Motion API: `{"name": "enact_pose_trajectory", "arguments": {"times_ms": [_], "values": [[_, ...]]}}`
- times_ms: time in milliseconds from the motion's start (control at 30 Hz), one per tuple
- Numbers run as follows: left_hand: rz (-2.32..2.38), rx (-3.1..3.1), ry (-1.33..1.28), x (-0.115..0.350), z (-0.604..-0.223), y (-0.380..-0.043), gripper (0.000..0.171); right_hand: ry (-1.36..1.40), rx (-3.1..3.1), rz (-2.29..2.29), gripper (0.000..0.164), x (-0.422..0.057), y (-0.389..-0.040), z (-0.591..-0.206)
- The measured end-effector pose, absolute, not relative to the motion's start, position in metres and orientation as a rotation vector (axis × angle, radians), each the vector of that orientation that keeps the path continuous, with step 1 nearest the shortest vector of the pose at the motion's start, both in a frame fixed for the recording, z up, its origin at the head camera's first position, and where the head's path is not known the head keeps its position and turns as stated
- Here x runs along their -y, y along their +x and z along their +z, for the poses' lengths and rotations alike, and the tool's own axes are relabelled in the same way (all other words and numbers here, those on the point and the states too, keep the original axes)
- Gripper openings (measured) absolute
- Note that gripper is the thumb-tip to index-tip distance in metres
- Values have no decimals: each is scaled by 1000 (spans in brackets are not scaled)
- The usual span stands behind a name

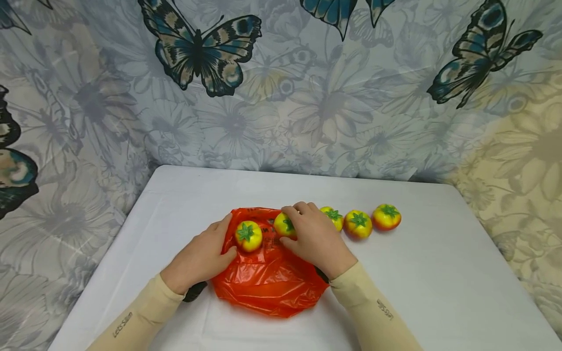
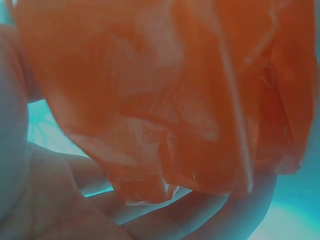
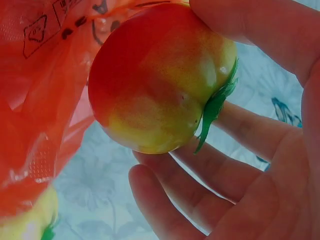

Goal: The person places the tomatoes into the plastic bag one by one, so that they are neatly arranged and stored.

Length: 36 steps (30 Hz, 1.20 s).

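Observation:
A crinkled red plastic bag with dark print lies on the table between the two hands. My left hand holds the bag's left edge; the left wrist view has its red film between thumb and fingers. One yellow-red tomato with a green star-shaped top sits at the bag's upper left. Over the bag's upper right, my right hand grips another tomato, its thumb on one side and fingers on the other. In the head view this hand partly covers the held tomato.
To the right of the right hand, three more tomatoes stand in a row: a partly hidden one, a middle one and a far one. The white table ends at a butterfly-patterned cloth.

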<state>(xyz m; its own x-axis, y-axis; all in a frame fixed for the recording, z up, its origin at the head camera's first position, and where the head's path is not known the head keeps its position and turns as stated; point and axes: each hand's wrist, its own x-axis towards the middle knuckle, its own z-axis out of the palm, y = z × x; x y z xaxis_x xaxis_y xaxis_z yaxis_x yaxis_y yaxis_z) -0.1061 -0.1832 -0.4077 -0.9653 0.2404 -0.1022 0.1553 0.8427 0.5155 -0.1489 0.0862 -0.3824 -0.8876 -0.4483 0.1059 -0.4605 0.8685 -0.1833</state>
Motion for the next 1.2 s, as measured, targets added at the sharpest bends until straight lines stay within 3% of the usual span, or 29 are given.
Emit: {"name": "enact_pose_trajectory", "arguments": {"times_ms": [1200], "values": [[770, -2866, 323, 182, -408, -106, 85, 849, 2980, 239, 63, -66, -153, -405]]}}
